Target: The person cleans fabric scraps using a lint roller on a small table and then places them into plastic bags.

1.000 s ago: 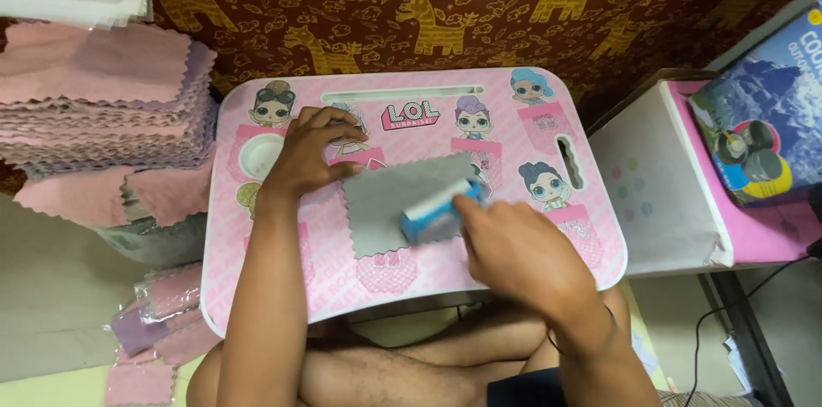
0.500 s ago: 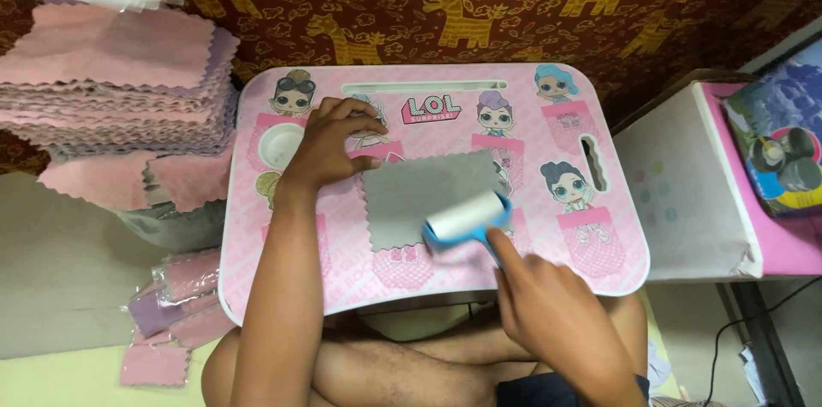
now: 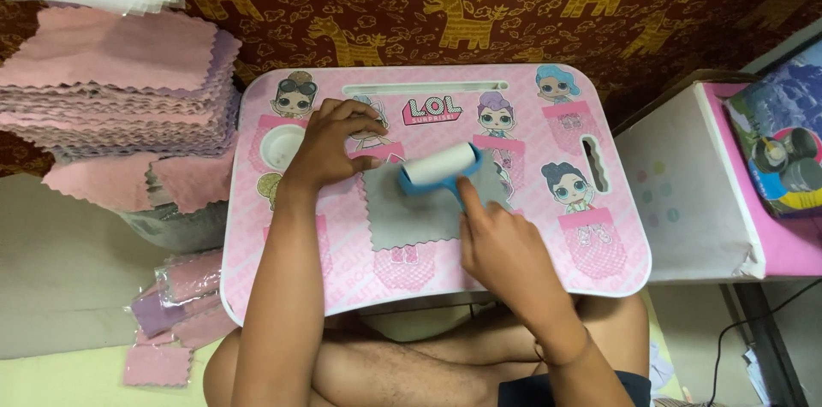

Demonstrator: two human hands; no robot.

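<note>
On pink cartoon-printed lap bench point(image 3: 599, 270): grey square cloth point(image 3: 419, 214), left hand point(image 3: 330, 146) pressing its top-left corner, open. Right hand point(image 3: 505, 249) clenched around handle of blue-framed white lint roller point(image 3: 439, 166), at cloth's far edge, long axis left-right.

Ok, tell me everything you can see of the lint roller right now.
The lint roller has a white cylindrical roll in a blue, plastic-looking frame. It lies roughly level, slightly tilted, across the upper edge of the grey cloth on the pink lap table. The right hand holds its handle; the left hand presses the cloth's corner, apart from the roller.
</note>
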